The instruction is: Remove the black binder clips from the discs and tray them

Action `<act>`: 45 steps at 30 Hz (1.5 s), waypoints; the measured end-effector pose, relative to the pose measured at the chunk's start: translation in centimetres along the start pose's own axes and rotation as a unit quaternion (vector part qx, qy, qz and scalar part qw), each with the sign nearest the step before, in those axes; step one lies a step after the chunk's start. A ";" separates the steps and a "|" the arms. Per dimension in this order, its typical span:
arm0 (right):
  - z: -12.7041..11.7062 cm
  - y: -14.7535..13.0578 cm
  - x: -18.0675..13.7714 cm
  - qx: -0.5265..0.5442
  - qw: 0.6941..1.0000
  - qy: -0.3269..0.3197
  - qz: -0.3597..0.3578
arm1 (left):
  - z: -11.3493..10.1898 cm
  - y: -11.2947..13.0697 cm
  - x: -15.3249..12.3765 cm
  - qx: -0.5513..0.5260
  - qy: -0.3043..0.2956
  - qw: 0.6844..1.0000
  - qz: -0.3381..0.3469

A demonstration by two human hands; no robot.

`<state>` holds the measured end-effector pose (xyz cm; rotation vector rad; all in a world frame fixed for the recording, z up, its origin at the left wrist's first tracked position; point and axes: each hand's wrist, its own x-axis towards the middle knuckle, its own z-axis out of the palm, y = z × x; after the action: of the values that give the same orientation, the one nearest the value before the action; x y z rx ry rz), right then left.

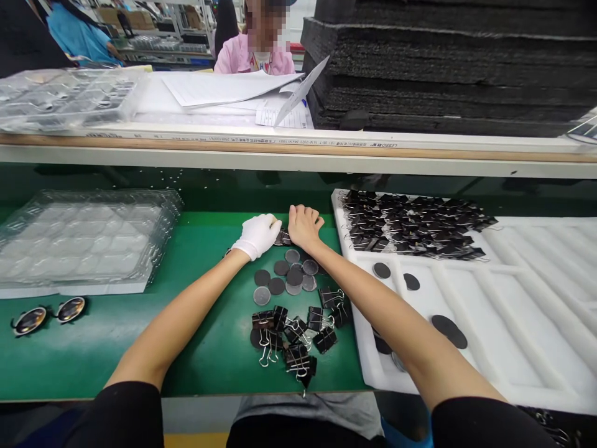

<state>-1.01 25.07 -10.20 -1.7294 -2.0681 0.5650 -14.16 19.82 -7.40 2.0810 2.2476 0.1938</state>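
My left hand (257, 236), in a white glove, is curled closed at the far middle of the green mat. Beside it my bare right hand (304, 226) has its fingers bent down, and what they grip is hidden. A black binder clip (282, 238) with silver wire handles shows between both hands. A small dark piece peeks out behind my left wrist, too covered to name. Just nearer lie several round dark discs (295, 274), some grey and shiny. Closer to me is a loose heap of black binder clips (296, 339).
Sunglasses (71, 309) lie at the left, below stacked clear plastic trays (88, 233). To the right, a white foam tray (513, 298) holds rows of binder clips (410, 224) and several dark discs. A shelf edge (298, 155) crosses behind; a person in pink (228, 57) sits beyond.
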 end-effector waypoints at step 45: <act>0.4 0.1 0.2 0.023 1.000 0.007 0.016 | -0.4 -1.4 0.4 -0.109 -0.025 0.991 0.070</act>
<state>-1.18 25.21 -10.61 -1.7388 -2.0057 0.6030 -15.65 20.13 -7.15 2.1008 1.9547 0.3747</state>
